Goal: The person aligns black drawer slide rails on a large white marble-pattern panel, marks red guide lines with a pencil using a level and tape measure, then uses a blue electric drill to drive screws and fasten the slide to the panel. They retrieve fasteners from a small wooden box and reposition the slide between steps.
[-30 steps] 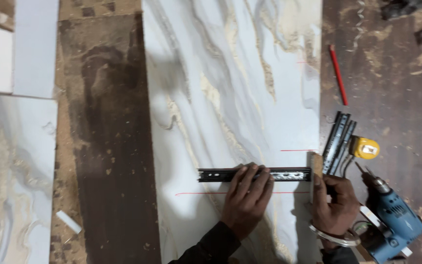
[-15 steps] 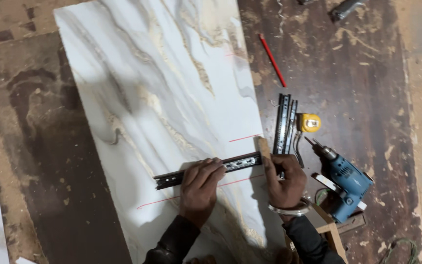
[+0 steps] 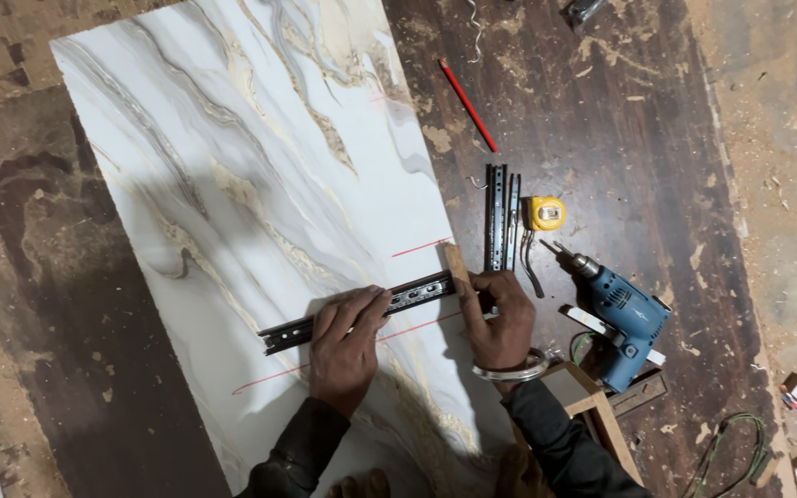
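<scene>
Head view shows the left hand [image 3: 343,346] pressing flat on a black drawer slide [image 3: 362,312] lying across the marbled panel [image 3: 251,184] at lower centre. Right hand [image 3: 500,323] grips the slide's end at the panel's edge, near a blue drill [image 3: 624,323].

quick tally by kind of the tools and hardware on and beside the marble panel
Drawer slide rails: 2 – one under both hands, one lying on the floor
Power drills: 1 – blue
Tape measures: 1 – yellow
Pencils: 1 – red
Wooden blocks at the panel edge: 1
Total: 6
</scene>
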